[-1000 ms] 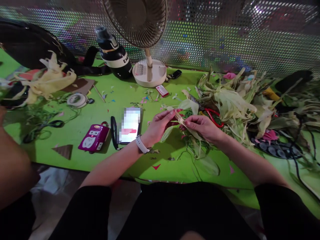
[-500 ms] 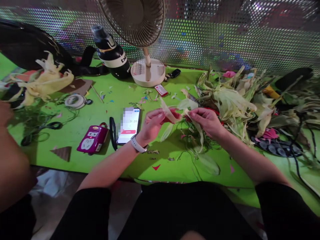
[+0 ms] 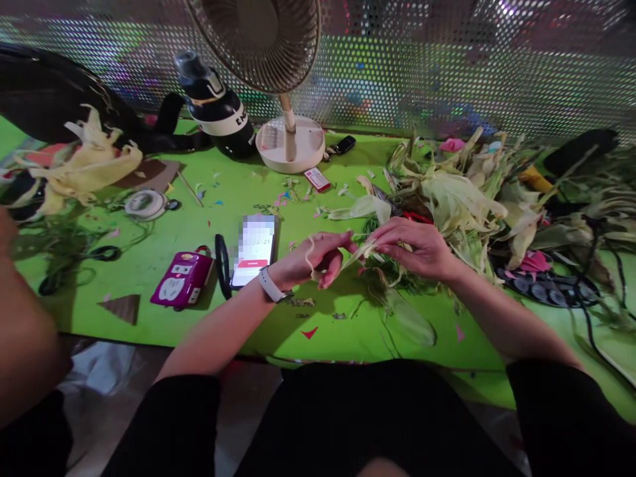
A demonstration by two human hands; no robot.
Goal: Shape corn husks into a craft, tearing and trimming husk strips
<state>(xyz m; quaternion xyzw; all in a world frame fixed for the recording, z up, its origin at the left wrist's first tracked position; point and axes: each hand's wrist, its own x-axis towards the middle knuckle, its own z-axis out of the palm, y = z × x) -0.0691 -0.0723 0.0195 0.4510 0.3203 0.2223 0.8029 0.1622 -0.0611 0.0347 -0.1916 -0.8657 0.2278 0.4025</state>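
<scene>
Between two bare hands, above a bright green tabletop, a pale yellowish-green strip of corn husk was held in the air, slanted down toward the left. Its bunched upper end was pinched by the right hand, whose thumb and fingers were closed on it. Its lower end was met by the left hand, with the fingers partly bent and the index finger stretched toward the right hand; whether the strip was gripped there or only touched could not be told. Across the left hand a thin, wavy, cream-coloured strand was draped, and a pale grey watch band was worn at the wrist.

Just beyond the hands, a broad whitish husk leaf was seen beside a red-handled tool, partly hidden. To the right, a large heap of pale green and tan husks was spread. Nearer the front edge, a translucent oval husk leaf was laid flat. To the left, a lit smartphone was placed near a magenta plastic socket block. Farther back, a beige round-headed fan was stood beside a black bottle with a white band, before a perforated metal panel.
</scene>
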